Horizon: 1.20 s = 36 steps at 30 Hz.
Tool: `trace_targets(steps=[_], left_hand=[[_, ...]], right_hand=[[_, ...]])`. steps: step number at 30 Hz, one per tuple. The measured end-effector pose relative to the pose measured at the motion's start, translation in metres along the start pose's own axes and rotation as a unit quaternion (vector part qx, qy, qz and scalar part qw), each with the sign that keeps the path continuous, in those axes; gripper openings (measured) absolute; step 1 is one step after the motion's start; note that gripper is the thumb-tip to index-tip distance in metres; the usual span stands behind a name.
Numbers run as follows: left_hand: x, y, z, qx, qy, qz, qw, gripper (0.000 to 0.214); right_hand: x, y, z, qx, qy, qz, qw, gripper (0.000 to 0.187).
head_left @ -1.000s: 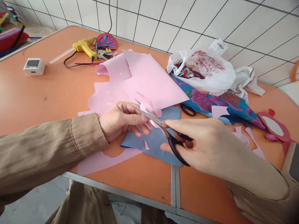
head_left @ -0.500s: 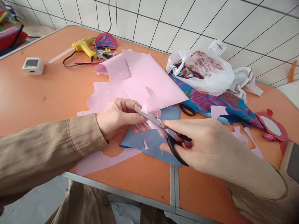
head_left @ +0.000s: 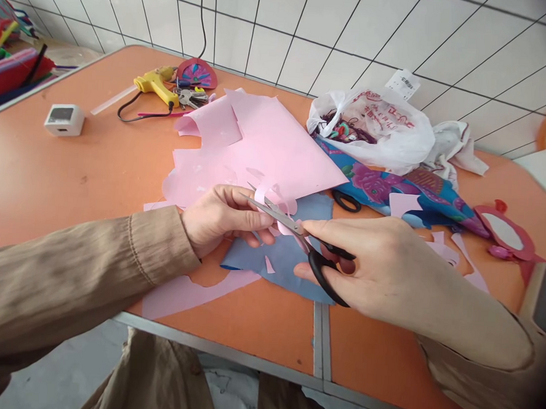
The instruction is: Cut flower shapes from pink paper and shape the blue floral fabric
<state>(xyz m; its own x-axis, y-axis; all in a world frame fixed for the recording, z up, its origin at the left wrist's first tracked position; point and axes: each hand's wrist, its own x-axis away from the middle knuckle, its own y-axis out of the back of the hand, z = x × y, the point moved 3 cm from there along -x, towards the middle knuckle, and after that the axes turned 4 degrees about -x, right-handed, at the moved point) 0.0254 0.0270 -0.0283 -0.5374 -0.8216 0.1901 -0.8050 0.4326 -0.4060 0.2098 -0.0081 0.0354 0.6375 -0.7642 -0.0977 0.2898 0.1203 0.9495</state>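
right hand (head_left: 381,257) curled round black-handled scissors (head_left: 320,274); left hand (head_left: 226,217) nearly closed, pinching pink paper (head_left: 290,206).

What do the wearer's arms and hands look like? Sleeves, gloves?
Left hand and right hand are bare, no gloves. Sleeves are tan-brown: the left sleeve has a stitched seam near its end; the right sleeve sits farther up.

Open tabletop (head_left: 84,184) between left sleeve (head_left: 88,279) and white cube (head_left: 64,120); scissors (head_left: 287,219), pink sheet (head_left: 272,139), plastic bag (head_left: 383,134) obstructing rightward
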Motion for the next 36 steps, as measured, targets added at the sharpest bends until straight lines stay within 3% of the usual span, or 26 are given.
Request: trace_targets(steps=[23, 29, 36], left_hand=[[-0.0008, -0.0013, -0.0035, -0.019, -0.021, 0.008, 1.000, 0.017], [-0.0011, -0.0008, -0.0039, -0.025, -0.022, 0.009, 0.999, 0.020], [-0.0008, -0.0002, -0.0060, -0.038, -0.029, 0.001, 0.999, 0.021]], right_hand=[[0.0004, 0.0024, 0.0012, 0.056, 0.000, -0.004, 0.998, 0.003], [0.0034, -0.0017, -0.0009, 0.040, 0.009, -0.032, 0.999, 0.003], [0.0026, -0.0038, -0.0023, 0.016, 0.009, -0.016, 1.000, 0.007]])
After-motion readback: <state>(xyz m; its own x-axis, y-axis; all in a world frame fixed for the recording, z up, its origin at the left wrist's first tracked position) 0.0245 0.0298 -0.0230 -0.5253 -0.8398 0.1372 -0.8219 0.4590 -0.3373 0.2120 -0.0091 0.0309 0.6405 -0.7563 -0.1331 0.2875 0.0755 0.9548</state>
